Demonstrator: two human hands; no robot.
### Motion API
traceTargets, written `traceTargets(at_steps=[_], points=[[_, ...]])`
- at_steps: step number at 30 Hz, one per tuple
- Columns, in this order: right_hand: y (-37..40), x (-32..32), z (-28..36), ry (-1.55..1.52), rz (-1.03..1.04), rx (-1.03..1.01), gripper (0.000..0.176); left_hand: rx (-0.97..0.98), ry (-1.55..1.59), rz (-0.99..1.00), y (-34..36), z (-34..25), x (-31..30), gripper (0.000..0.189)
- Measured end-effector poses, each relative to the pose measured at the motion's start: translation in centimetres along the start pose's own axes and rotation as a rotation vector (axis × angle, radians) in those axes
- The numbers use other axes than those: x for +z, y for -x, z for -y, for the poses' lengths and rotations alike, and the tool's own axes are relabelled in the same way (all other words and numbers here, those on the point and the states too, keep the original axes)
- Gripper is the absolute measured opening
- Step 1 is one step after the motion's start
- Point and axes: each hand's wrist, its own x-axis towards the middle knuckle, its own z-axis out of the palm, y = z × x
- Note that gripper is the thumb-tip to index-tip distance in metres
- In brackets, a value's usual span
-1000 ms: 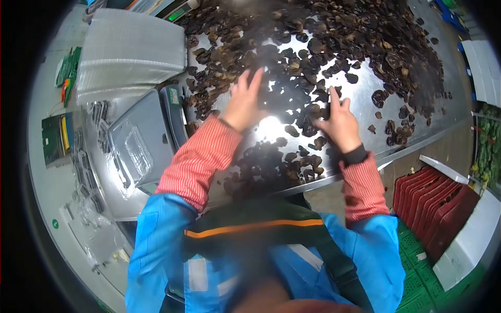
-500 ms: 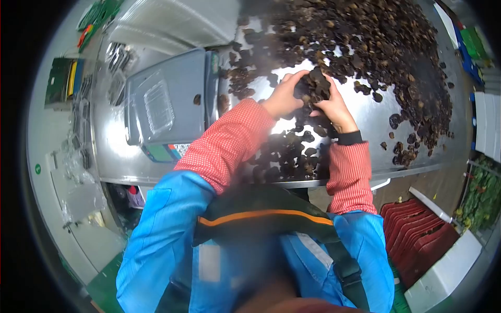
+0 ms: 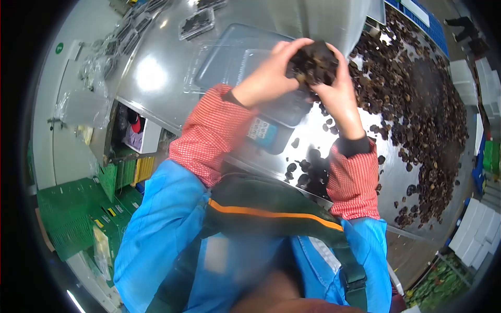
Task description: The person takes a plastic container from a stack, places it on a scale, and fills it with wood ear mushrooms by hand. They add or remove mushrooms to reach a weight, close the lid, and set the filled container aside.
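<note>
Between my two hands is a clump of dark brown mushrooms [image 3: 314, 62], apparently wood ears. My left hand [image 3: 269, 78] curls round its left side, and my right hand [image 3: 342, 94] grips it from the right. They hold it up over the right end of a clear plastic punnet [image 3: 244, 65]. The punnet rests on a grey device [image 3: 224, 39] that looks like a scale, with a blue label [image 3: 262, 133] at its front. My arms cover part of both. A large spread of loose mushrooms [image 3: 428, 94] lies to the right.
Filled clear punnets [image 3: 196, 24] stand at the back left of the steel table [image 3: 148, 96]. A pale upright panel [image 3: 334, 18] borders the spread. Below the table's left edge are a white box [image 3: 148, 136] and green crates [image 3: 68, 211]. Stacked white boxes [image 3: 477, 229] stand at the right.
My hands have lifted the mushroom clump off the spread and carried it left to the punnet and grey device. The view has turned left, showing filled punnets and green crates.
</note>
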Motion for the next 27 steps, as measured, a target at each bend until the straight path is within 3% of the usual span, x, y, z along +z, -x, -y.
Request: traceTargets(at_steps=[1, 4, 8, 11, 15, 18, 21, 24, 27], points=[[-1.1, 1.7, -0.4, -0.045, 0.041, -0.041, 0.072, -0.034, -0.027, -0.016, 0.6, 1.3, -1.6, 0.081], [-3.9, 5.6, -2.2, 0.212, 0.101, -0.180, 0.082, -0.078, -0.110, -0.034, 2.1, 4.7, -4.8, 0.082], [-3.8, 8.9, -2.6, 0.677, 0.118, -0.002, 0.083, -0.133, -0.196, -0.048, 4.0, 7.2, -6.3, 0.081], [-3.1, 9.7, -1.9, 0.665, 0.119, 0.027, 0.078, -0.056, -0.298, -0.113, 4.6, 7.3, -6.9, 0.076], [-3.9, 9.5, -3.5, 0.646, 0.043, -0.168, 0.049, -0.099, -0.363, -0.233, 5.2, 7.8, -7.9, 0.062], [-4.6, 9.9, -4.3, 0.431, 0.076, -0.102, 0.030, -0.123, -0.484, -0.317, 6.2, 8.8, -8.2, 0.053], [-4.3, 9.9, -2.5, 0.039, 0.043, 0.239, 0.019, -0.246, -0.474, -0.296, 7.5, 8.6, -8.4, 0.047], [-3.6, 7.9, -1.8, -0.087, -0.005, 0.209, 0.020, -0.230, -0.445, -0.387, 8.7, 9.0, -9.3, 0.043], [-1.8, 4.0, -0.5, -0.070, -0.037, 0.247, 0.022, -0.357, -0.402, -0.384, 10.0, 8.2, -10.6, 0.043]])
